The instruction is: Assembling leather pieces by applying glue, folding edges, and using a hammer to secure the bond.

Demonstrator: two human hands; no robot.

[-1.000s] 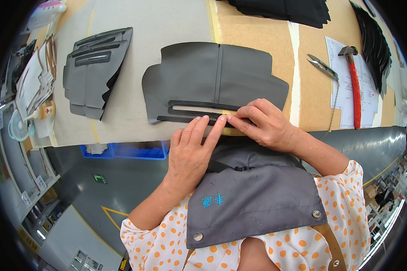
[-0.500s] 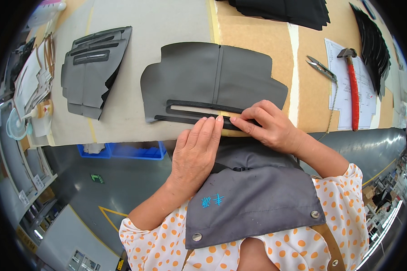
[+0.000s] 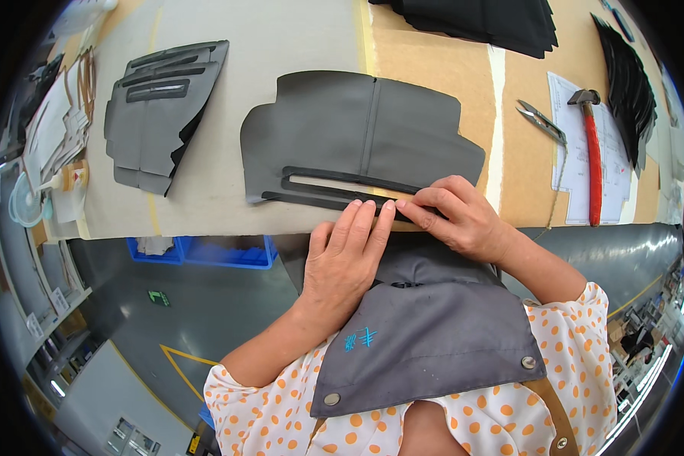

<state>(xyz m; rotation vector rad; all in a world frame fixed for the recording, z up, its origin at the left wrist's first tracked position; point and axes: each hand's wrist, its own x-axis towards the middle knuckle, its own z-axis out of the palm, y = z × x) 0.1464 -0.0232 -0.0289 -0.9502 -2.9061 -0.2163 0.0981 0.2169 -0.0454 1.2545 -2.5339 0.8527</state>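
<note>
A grey sheet of leather-like material [image 3: 311,125] lies flat at the table's front, with a seam down its middle and a long slot edged in black near its front edge. Along that edge runs a black strip [image 3: 311,201]. My left hand [image 3: 348,247] lies with fingers stretched out, their tips pressing on the strip. Just right of it, my right hand [image 3: 467,220] has its thumb and forefinger pinched at the same strip, near the left fingertips. The strip's right end is hidden under my right hand.
Similar grey pieces [image 3: 148,137] lie at the left. On the right are thread snips [image 3: 541,121], a red-handled hammer [image 3: 591,159] and a printed paper sheet [image 3: 570,182]. Stacks of black pieces [image 3: 479,23] sit at the back. Blue bins [image 3: 228,253] stand below the table edge.
My left hand has slid a little to the right along the black strip. My right hand stays at the strip, with its fingertips shifted slightly right.
</note>
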